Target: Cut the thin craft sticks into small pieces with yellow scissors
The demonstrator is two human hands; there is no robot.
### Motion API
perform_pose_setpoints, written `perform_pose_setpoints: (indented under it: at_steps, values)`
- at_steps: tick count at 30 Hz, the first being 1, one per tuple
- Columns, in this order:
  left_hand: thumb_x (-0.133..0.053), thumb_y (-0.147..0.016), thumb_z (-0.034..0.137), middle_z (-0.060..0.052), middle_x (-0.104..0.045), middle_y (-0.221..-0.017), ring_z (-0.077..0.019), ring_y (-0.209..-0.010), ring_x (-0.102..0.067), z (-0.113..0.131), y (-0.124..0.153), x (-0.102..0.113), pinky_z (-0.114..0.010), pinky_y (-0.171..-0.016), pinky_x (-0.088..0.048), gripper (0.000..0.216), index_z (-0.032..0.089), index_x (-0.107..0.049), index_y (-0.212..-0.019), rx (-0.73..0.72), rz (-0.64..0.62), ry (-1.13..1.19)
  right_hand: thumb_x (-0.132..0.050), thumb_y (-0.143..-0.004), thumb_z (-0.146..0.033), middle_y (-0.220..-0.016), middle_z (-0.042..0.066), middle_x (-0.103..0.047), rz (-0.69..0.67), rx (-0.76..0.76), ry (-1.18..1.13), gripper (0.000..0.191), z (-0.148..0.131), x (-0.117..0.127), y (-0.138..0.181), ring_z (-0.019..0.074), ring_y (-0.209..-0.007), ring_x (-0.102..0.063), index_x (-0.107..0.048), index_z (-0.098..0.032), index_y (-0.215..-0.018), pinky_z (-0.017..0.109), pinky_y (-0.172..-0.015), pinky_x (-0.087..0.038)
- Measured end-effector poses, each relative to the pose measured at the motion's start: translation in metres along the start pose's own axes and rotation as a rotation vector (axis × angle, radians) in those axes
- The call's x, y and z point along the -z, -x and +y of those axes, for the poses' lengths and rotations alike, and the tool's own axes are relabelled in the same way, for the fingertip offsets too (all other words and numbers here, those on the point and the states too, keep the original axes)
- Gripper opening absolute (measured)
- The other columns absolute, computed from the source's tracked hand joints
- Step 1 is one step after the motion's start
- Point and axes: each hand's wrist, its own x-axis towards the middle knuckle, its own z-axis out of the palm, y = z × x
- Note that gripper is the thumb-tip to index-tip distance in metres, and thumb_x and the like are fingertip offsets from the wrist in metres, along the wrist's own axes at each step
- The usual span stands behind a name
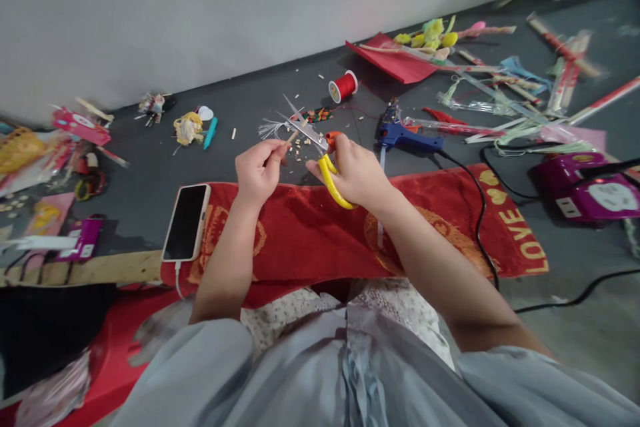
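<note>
Yellow-handled scissors [333, 181] are gripped in my right hand [359, 173], their blades parted and pointing up and left. My left hand [260, 170] pinches a thin wooden stick [291, 137], whose end reaches the scissor blades. Whether the blades touch the stick I cannot tell. Small pale cut pieces [299, 147] lie scattered on the dark table just beyond the hands. Behind the blades are a bunch of white strands [271, 127] and a small heap of colourful bits [319, 115]. A red thread spool [343, 87] lies farther back.
A red towel [320, 233] covers the table's front edge, with a charging phone [187, 222] at its left. To the right lie a blue glue gun [413, 137] with a cord, red paper [395, 60], wrapped sticks and a purple power strip [590, 190]. A turquoise tube [211, 133] lies left.
</note>
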Motion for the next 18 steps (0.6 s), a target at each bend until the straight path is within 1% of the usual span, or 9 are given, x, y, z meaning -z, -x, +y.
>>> perform_pose_setpoints:
  at_steps: [4, 10, 14, 18]
  values:
    - [-0.050, -0.093, 0.037, 0.002, -0.066, -0.058, -0.0061, -0.054, -0.059, 0.0010, -0.0014, 0.0014, -0.017, -0.056, -0.044, 0.030, 0.018, -0.069, -0.080, -0.021, 0.002, 0.026, -0.030, -0.084, -0.077, -0.087, 0.014, -0.065, -0.019, 0.008, 0.002, 0.069, -0.0001, 0.0012, -0.0001, 0.0245, -0.078, -0.062, -0.052, -0.013, -0.099, 0.033, -0.069, -0.042]
    - [-0.049, -0.094, 0.035, 0.002, -0.066, -0.060, -0.0062, -0.056, -0.059, -0.0004, -0.0016, 0.0028, -0.017, -0.058, -0.044, 0.030, 0.017, -0.069, -0.079, -0.023, -0.024, -0.018, -0.031, -0.086, -0.074, -0.086, 0.013, -0.065, -0.046, -0.019, 0.034, 0.064, -0.0006, 0.0025, 0.0000, 0.0231, -0.073, -0.061, -0.053, -0.014, -0.097, 0.032, -0.067, -0.040]
    - [-0.048, -0.094, 0.035, 0.002, -0.066, -0.060, -0.0067, -0.057, -0.060, -0.0006, -0.0008, 0.0022, -0.017, -0.059, -0.045, 0.030, 0.018, -0.068, -0.078, -0.023, -0.036, -0.040, -0.034, -0.088, -0.070, -0.083, 0.011, -0.066, -0.095, -0.051, 0.054, 0.059, -0.0020, 0.0059, -0.0016, 0.0218, -0.070, -0.060, -0.054, -0.015, -0.094, 0.031, -0.064, -0.036]
    - [-0.048, -0.094, 0.034, 0.002, -0.065, -0.060, -0.0069, -0.057, -0.059, -0.0024, 0.0003, 0.0012, -0.018, -0.059, -0.044, 0.030, 0.018, -0.066, -0.076, -0.003, -0.052, -0.067, -0.040, -0.087, -0.067, -0.083, 0.012, -0.067, -0.160, -0.104, 0.088, 0.055, -0.0040, 0.0096, -0.0040, 0.0227, -0.072, -0.061, -0.056, -0.015, -0.093, 0.031, -0.061, -0.033]
